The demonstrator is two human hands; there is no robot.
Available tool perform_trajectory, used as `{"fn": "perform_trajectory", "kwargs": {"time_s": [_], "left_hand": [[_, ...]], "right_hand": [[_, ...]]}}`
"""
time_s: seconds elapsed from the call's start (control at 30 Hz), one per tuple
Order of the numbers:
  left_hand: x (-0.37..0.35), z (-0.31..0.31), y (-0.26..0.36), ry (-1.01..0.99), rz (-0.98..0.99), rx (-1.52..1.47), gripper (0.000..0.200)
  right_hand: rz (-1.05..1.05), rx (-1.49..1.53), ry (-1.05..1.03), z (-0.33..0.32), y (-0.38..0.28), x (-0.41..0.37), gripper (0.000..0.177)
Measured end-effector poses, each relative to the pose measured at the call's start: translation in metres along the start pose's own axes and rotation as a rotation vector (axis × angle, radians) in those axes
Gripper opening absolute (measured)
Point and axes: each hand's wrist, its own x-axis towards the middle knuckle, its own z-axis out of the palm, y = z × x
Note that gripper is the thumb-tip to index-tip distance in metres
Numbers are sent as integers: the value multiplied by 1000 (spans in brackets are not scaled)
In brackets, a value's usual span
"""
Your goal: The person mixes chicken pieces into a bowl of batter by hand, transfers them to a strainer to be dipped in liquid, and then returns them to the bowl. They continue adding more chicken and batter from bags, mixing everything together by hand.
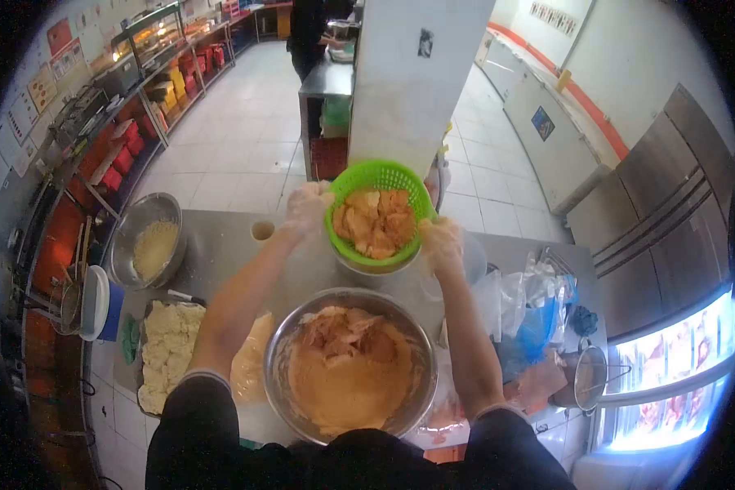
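I hold the green colander (pixel 377 175) from both sides: my left grip (pixel 306 208) is clamped on its left rim and my right grip (pixel 441 241) on its right rim, both in thin plastic gloves. It hangs tipped toward me over a small steel bowl (pixel 370 267) near the middle of the table's far edge. The marinated chicken pieces (pixel 376 222) inside look wet, soft and slippery, so I judge the load fairly heavy and apt to slide. The stiff rim is the safest place to hold, since the mesh would flex. Both arms reach straight forward, elbows low, passing either side of the big batter bowl (pixel 351 371) at the near edge.
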Motion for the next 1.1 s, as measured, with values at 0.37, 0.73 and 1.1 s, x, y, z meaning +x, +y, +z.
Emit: {"fn": "perform_trajectory", "kwargs": {"time_s": [0.37, 0.73, 1.1], "left_hand": [[-127, -103, 49, -348, 70, 200, 27], [-265, -61, -71, -309, 260, 26, 14], [-257, -67, -63, -238, 391, 241, 23]], "right_hand": [[-166, 74, -389, -82, -27, -108, 33], [-761, -364, -384, -75, 69, -196, 30], [-271, 377, -494, -76, 21, -197, 40]]}}
